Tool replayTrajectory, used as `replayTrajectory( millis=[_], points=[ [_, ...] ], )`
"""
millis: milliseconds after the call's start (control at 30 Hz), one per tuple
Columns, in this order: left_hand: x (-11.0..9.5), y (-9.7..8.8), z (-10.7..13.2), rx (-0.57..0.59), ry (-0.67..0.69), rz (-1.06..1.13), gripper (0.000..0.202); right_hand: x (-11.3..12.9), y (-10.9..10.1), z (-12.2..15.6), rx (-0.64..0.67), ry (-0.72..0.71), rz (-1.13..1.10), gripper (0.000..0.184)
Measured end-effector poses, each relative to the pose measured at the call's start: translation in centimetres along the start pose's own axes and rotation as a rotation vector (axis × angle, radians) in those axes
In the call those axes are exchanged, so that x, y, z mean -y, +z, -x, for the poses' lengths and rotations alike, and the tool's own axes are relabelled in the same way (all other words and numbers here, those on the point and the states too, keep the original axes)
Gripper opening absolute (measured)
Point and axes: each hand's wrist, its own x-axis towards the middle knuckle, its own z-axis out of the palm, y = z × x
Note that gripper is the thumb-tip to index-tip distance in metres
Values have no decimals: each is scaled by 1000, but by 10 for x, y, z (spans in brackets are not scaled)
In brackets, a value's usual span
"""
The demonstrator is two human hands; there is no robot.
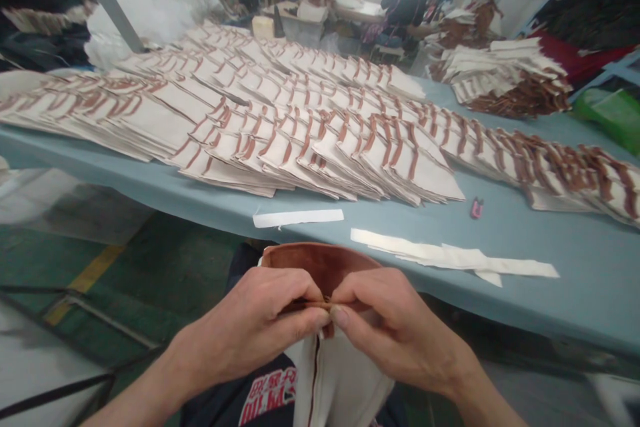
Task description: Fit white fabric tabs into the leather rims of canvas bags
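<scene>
A cream fabric piece with a brown lining [345, 380] hangs over my lap, its brown inner side showing above my hands. My left hand [270, 310] pinches its brown edge between thumb and forefinger. Tip to tip with it, my right hand [385, 313] pinches the same edge from the other side. The fingers curled behind the cloth are mostly hidden. Below the pinched edge, a dark brown seam runs down the cream cloth. Nearest on the table lie a white strip [299, 217] and a small bundle of cream strips [450, 255].
Overlapping rows of cream pieces with brown bands [320, 140] cover much of the blue-grey table [225, 207]. Small pink thread snips [477, 208] lie near its front edge. Cream and brown bundles [505, 77] are piled at the right. A person [403, 10] sits in the background.
</scene>
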Motion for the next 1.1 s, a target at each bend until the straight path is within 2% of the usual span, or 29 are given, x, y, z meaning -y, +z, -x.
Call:
replayTrajectory(
  millis=[133, 233, 333, 467, 933, 1033, 1100],
  points=[
    [-2, 1, 0, -11, 29, -85, 17, 2, -1, 3, -32, -40, 31, 20],
    [-7, 8, 0, -62, 57, -192, 15, 2, 1, 4, -56, -51, 37, 19],
    [-11, 14, -1, -59, 38, -232, 16, 1, 2, 4, -74, -59, 66, 20],
    [-9, 16, -3, -39, -17, -173, 19, -3, 2, 3, -73, -73, 90, 22],
    [-5, 15, -9, -5, -91, 16, 18, -11, 7, 9, -103, 38, -137, 22],
    [-6, 17, -7, 2, -68, 122, 20, -10, 9, 12, -118, 52, -198, 23],
    [-8, 20, -4, -6, -64, 227, 24, -10, 11, 12, -145, 67, -253, 31]
  ],
)
